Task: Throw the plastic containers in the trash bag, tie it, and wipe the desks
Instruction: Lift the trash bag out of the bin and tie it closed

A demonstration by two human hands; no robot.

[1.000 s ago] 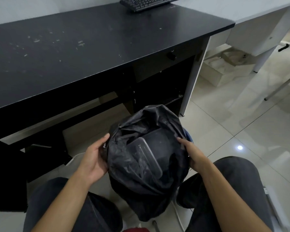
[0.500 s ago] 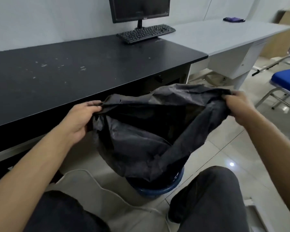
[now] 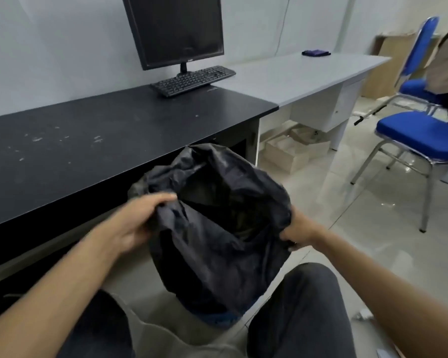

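After left grip (image 3: pixel 137 223) and right grip (image 3: pixel 298 233) drew together, the trash bag (image 3: pixel 217 257) narrowed.

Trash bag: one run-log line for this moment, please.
left hand: grips trash bag rim | right hand: grips opposite rim | mouth: open, untied | black desk: pale specks, unwiped

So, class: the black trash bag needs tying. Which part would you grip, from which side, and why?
Grip the loose rim of the trash bag at two opposite edges of its mouth, from the left and right, where the left hand and right hand pinch it. The mouth gapes upward, with slack plastic there; the lower body sits in a blue bin.
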